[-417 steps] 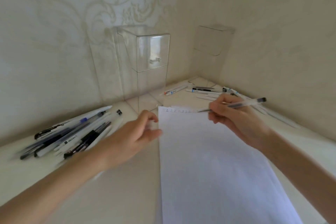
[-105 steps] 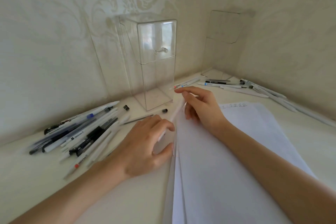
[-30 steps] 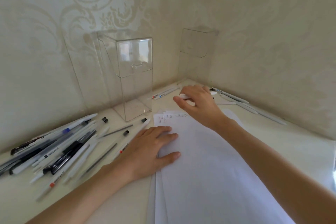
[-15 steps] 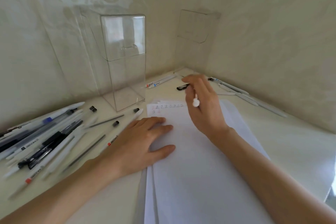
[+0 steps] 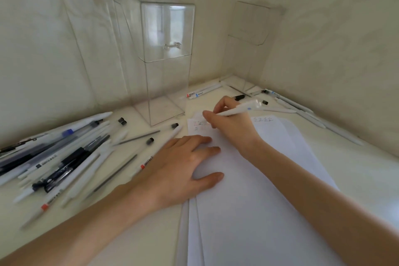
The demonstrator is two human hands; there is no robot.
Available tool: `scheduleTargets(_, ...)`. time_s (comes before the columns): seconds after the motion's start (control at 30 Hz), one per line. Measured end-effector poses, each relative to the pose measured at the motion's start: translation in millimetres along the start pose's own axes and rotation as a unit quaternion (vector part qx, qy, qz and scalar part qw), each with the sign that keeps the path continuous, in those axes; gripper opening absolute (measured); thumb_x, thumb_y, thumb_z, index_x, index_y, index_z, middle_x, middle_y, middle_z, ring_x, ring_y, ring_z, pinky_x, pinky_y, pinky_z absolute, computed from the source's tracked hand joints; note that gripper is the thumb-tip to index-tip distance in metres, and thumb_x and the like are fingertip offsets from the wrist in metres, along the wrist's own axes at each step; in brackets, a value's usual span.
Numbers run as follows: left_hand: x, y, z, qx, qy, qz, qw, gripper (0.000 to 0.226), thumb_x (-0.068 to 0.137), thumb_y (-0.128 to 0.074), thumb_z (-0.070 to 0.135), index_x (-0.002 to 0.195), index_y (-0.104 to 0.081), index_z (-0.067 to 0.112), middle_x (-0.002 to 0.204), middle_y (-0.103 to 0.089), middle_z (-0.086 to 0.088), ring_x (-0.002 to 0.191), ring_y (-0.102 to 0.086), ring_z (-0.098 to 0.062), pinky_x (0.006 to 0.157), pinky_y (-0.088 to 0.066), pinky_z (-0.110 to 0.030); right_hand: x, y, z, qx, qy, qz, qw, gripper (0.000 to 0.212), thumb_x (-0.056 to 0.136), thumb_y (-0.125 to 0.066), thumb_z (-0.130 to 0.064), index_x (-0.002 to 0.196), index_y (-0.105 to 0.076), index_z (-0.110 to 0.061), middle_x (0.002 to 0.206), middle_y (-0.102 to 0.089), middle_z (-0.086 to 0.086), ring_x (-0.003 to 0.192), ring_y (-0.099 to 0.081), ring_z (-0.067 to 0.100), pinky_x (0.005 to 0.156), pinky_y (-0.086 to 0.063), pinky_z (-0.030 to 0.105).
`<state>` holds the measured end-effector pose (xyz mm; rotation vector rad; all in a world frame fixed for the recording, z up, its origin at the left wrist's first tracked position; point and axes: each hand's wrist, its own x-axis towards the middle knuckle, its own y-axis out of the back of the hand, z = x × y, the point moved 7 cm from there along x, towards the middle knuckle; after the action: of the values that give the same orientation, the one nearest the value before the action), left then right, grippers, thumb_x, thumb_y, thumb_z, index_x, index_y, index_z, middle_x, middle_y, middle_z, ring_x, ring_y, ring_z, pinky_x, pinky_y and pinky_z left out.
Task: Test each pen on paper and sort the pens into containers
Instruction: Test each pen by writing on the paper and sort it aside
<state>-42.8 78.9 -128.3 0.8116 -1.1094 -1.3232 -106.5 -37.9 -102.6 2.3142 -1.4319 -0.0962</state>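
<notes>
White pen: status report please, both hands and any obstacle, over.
Right hand grips white pen, writing end down at paper top. Left hand flat, pressing paper. Nothing blocks the pen.

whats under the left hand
The left hand lies flat on the left edge of the paper stack, fingers straight. Whether its heel rests on paper or table is hidden.

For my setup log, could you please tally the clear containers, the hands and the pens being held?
Tall clear plastic containers: 2
Hands, left hand and right hand: 2
White pen held by the right hand: 1
Total: 5
</notes>
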Motion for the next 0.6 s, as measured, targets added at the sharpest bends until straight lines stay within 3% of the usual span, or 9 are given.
scheduleTargets(0.13, 2, 0, -1, 0.000, 0.002, 0.006, 1.000, 0.079, 0.067, -0.011, 0.075, 0.137, -0.031, 0.043, 0.150, -0.017, 0.016, 0.135, -0.010, -0.001, 0.104, -0.004, -0.014, 15, -2, -1, -0.032, 0.002, 0.044, 0.999, 0.033, 0.074, -0.060, -0.009, 0.058, -0.033, -0.017, 0.054, -0.035, -0.001, 0.046, -0.031, 0.006, 0.041, -0.026, 0.016)
scheduleTargets(0.43, 2, -3, -3, -0.006, 0.012, -0.003, 1.000, 0.075, 0.066, -0.008, 0.074, 0.135, -0.022, 0.047, 0.154, -0.003, 0.017, 0.137, 0.004, 0.000, 0.101, 0.008, -0.012, 16, 17, 12, -0.023, 0.020, 0.067, 0.997, 0.033, 0.075, -0.055, -0.005, 0.053, -0.032, -0.015, 0.038, -0.040, -0.006, 0.048, -0.040, 0.015, 0.044, -0.031, 0.023)
scheduleTargets(0.6, 2, -4, -4, 0.001, 0.013, -0.009, 1.000, 0.074, 0.068, -0.007, 0.074, 0.135, -0.020, 0.047, 0.154, -0.004, 0.017, 0.134, 0.005, 0.000, 0.100, 0.008, -0.012, 15, 12, 9, -0.041, 0.040, 0.052, 0.997, 0.028, 0.075, -0.055, -0.007, 0.056, -0.035, -0.013, 0.038, -0.043, -0.008, 0.047, -0.039, 0.010, 0.047, -0.033, 0.023)
